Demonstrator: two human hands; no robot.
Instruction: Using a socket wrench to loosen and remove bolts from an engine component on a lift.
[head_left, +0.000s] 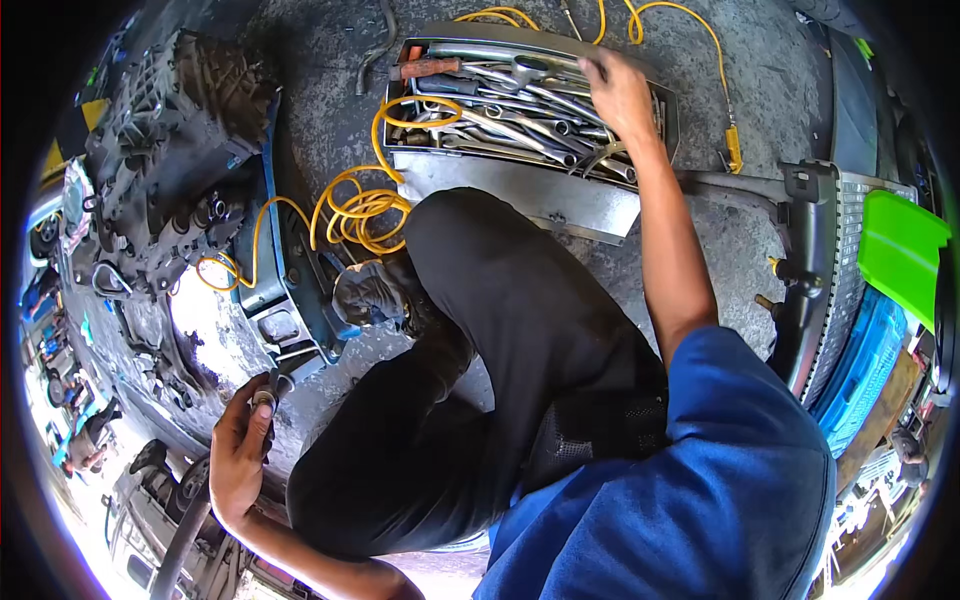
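My left hand (240, 450) is closed round a short cylindrical metal piece (264, 400) at lower left, beside a dark, blurry tool end. My right hand (620, 100) is at the back right of an open metal toolbox (510, 182), its fingers bent over the contents near the rim; what they grip is hidden. The box holds several wrenches (530, 135), long bars and an orange-handled tool (430, 67). Coils of yellow air hose (365, 210) lie left of the box, with one loop over its left end.
A large greasy metal housing (160, 150) fills the left, beside a blue metal stand (275, 270). A radiator (815, 310), green plastic piece (900, 250) and blue bin (855, 370) line the right. My bent legs occupy the centre. A person (85, 440) is at far left.
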